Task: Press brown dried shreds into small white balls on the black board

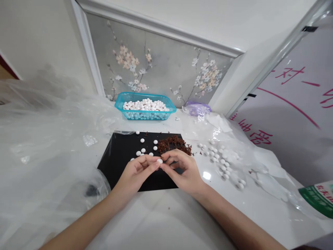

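- Bead: white, just below frame centre, above black mat; near-round, long axis and heading cannot be told.
- Your left hand: angled toward upper right, thumb and finger clamped on it.
- Your right hand: angled toward upper left, fingertips beside it; grip cannot be told.

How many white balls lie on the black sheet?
9 balls visible: one at the far edge, one just nearer, two beside the brown bits, five by the left hand, which may hide more.
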`<state>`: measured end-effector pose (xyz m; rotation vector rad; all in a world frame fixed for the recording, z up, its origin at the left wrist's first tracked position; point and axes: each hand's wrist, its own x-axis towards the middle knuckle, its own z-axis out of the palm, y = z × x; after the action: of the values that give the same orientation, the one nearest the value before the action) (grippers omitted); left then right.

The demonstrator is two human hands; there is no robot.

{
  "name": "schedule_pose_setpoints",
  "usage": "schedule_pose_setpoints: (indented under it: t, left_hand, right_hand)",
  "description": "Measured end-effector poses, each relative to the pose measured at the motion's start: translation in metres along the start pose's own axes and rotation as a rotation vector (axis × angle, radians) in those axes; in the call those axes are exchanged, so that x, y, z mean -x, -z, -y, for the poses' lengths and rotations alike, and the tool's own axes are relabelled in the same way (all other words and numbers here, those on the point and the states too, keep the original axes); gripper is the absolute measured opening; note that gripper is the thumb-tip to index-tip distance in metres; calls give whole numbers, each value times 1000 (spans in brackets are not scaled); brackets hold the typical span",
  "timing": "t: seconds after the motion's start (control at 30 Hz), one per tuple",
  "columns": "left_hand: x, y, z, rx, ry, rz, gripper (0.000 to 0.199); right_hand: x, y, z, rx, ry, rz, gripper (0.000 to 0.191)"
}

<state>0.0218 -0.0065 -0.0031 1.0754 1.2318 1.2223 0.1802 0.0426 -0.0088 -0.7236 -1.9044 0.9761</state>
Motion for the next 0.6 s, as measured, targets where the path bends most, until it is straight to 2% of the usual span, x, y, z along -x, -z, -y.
schedule_pose_setpoints:
  t: [0.4, 0.6]
  left_hand:
    - [0, 2, 0, 10, 30, 19, 16]
    - [-4, 4, -7, -67, -4, 29, 19]
  right_hand:
    - [2, -5, -3, 61, 30, -21, 9]
    - [-3, 1, 0, 76, 113, -39, 14]
